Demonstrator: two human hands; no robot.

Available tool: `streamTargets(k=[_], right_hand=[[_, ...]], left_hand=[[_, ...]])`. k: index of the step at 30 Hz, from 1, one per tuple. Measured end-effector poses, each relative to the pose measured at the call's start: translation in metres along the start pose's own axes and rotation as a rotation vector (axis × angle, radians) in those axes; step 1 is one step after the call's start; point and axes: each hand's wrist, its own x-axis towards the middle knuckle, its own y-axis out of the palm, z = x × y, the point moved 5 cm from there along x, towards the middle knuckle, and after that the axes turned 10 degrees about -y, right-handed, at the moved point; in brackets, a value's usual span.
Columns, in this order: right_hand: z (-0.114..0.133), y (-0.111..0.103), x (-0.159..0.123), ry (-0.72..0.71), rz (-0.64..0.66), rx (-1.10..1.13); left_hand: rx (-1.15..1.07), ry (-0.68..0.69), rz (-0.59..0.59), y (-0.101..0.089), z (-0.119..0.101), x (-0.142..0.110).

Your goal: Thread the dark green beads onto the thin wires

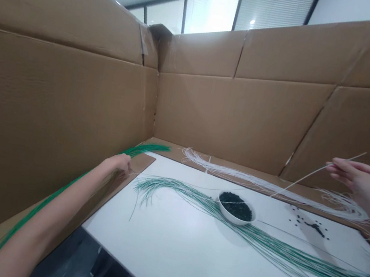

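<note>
My left hand [120,164] reaches far left to the cardboard wall, its fingers closed at a bundle of green strands [144,149] lying along the wall's foot. My right hand [365,185], raised at the right, pinches a single thin white strand [306,177] that slants down toward the table. A small white bowl [236,208] of black beads sits mid-table. A long sheaf of green strands [259,243] sweeps across the white table [169,249] past the bowl.
A bundle of white strands [252,180] lies along the back of the table. Loose black beads [314,226] are scattered right of the bowl. Tall cardboard walls [238,114] enclose the table on the left, back and right.
</note>
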Motion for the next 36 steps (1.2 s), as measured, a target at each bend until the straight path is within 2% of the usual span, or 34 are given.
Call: streamTargets(k=[3,7,10,14,19,24,26,29,33,36], right_hand=[[0.01,0.004,-0.002,-0.031,-0.001,0.011],[0.014,0.009,0.0,-0.057,0.023,0.033],[0.012,0.011,0.002,-0.071,0.034,0.032],[0.01,0.015,0.0,-0.053,0.03,0.03],[0.015,0.022,-0.002,-0.047,0.012,0.002],[0.033,0.03,0.004,-0.071,-0.022,-0.017],[0.045,0.034,0.006,-0.095,-0.033,-0.037],[0.066,0.045,0.005,-0.11,-0.018,-0.066],[0.098,0.06,0.005,-0.141,-0.035,-0.095],[0.117,0.072,0.009,-0.208,-0.036,-0.111]], left_hand=[[0.059,0.081,0.056,0.009,-0.017,0.001],[0.268,0.283,0.091,0.021,-0.04,-0.006],[0.316,0.394,0.079,0.025,-0.049,-0.015],[0.259,0.488,-0.019,0.02,-0.052,-0.025],[0.214,0.593,0.001,0.023,-0.051,-0.031],[0.111,0.648,-0.031,0.024,-0.049,-0.028],[0.051,0.615,-0.021,0.022,-0.046,-0.023],[-0.071,0.446,-0.06,0.014,-0.038,-0.011],[-0.146,0.244,-0.202,0.007,-0.032,0.008],[-0.194,0.043,-0.318,0.008,-0.026,0.025]])
